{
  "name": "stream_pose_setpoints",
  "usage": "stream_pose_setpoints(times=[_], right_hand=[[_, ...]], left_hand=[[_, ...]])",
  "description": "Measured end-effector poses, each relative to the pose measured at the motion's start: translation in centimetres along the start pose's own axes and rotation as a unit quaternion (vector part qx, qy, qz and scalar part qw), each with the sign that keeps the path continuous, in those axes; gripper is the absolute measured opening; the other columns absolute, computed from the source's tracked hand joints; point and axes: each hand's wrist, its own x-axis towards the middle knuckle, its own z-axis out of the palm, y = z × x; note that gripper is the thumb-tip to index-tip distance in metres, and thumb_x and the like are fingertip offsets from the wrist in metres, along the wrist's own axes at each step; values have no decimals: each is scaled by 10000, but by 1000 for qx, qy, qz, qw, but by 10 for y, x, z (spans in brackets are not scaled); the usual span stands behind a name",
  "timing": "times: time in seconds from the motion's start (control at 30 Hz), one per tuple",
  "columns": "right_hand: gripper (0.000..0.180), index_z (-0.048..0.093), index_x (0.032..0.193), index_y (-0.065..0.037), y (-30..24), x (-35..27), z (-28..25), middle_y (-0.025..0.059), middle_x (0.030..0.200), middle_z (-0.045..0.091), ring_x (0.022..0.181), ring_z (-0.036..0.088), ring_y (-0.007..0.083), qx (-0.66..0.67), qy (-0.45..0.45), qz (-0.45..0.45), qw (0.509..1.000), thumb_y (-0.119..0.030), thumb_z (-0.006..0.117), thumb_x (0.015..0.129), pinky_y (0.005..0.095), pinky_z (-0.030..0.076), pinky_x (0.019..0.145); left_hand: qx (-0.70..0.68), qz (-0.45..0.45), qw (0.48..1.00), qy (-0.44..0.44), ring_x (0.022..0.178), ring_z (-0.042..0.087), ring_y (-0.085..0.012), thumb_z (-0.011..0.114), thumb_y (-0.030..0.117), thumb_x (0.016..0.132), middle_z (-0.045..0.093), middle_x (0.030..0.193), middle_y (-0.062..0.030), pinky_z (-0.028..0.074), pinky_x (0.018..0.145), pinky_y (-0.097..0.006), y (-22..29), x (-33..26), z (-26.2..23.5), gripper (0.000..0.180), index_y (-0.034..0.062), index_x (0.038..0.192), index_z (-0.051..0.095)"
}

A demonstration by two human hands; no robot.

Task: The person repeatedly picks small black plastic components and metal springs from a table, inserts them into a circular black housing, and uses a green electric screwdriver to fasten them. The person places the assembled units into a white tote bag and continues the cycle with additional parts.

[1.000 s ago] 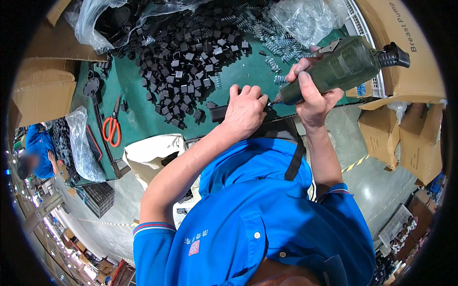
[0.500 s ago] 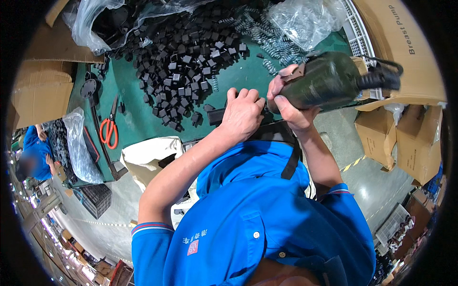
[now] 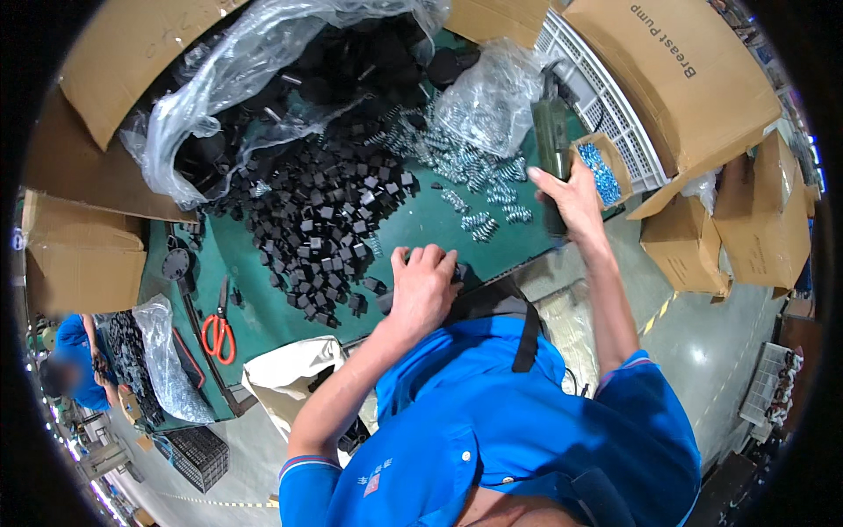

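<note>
My left hand (image 3: 423,285) is at the table's near edge, fingers curled over a black plastic part (image 3: 458,274) that is mostly hidden beneath them. Off to the right, my right hand (image 3: 575,198) is wrapped around a dark green electric screwdriver (image 3: 551,132), its corded end pointing away from me. Beside that hand sits a small cardboard box of blue screws (image 3: 599,174). Loose metal springs (image 3: 479,226) lie between my two hands. Left of them spreads a heap of small black blocks (image 3: 329,233).
A clear plastic bag (image 3: 488,97) lies on more springs at the back. Large black parts fill a plastic-lined carton (image 3: 105,79) at far left. Orange-handled scissors (image 3: 218,334) rest on the green table (image 3: 263,329). A white crate (image 3: 645,145) borders the right. Another person (image 3: 81,360) works at far left.
My right hand has swung the screwdriver from beside my left hand out to the right and farther off. My left hand stays at the black part. The view has shifted.
</note>
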Motion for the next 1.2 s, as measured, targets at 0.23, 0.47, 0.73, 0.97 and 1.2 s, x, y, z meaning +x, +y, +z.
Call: stream_pose_setpoints(times=[0.23, 0.47, 0.73, 0.97, 1.2], right_hand=[[448, 637, 1159, -55, 70, 2, -26, 198, 1084, 667, 988, 642, 355, -377, 77, -108, 916, -318, 705, 803, 434, 486, 839], [208, 693, 968, -75, 65, 48, -83, 203, 953, 685, 905, 655, 386, -530, 104, -3, 842, -210, 595, 844, 489, 507, 761], [137, 620, 866, -41, 106, 62, -94, 199, 906, 663, 885, 629, 392, -533, 83, -37, 841, -168, 622, 815, 502, 480, 736], [164, 554, 838, -8, 83, 48, -83, 231, 852, 636, 821, 601, 438, -430, 133, -10, 893, -134, 618, 754, 503, 461, 704], [124, 497, 819, -42, 103, -7, -120, 17, 710, 526, 579, 505, 87, 29, 162, -39, 986, 59, 564, 794, 218, 392, 532]], left_hand=[[81, -156, 984, 42, 875, 567, -278, 696, 108, 739, 555, 901, -95, 413, 793, -416, 7, -79, -103, 438, 107, 1171, 626], [149, -456, 873, -89, 781, 657, -353, 650, 108, 753, 633, 857, -190, 510, 703, -450, -76, -217, -90, 229, 62, 978, 661], [211, -439, 870, -75, 726, 662, -312, 744, 283, 783, 642, 807, -141, 519, 668, -415, -65, -149, -127, 242, 54, 832, 685], [127, -144, 963, 189, 955, 621, -350, 655, 100, 839, 626, 1066, -161, 511, 790, -422, -149, 62, -127, 205, 55, 1039, 654], [255, -25, 948, 187, 1120, 539, -328, 564, -18, 777, 578, 1200, -122, 432, 944, -439, -258, 215, -92, 531, 139, 1283, 585]])
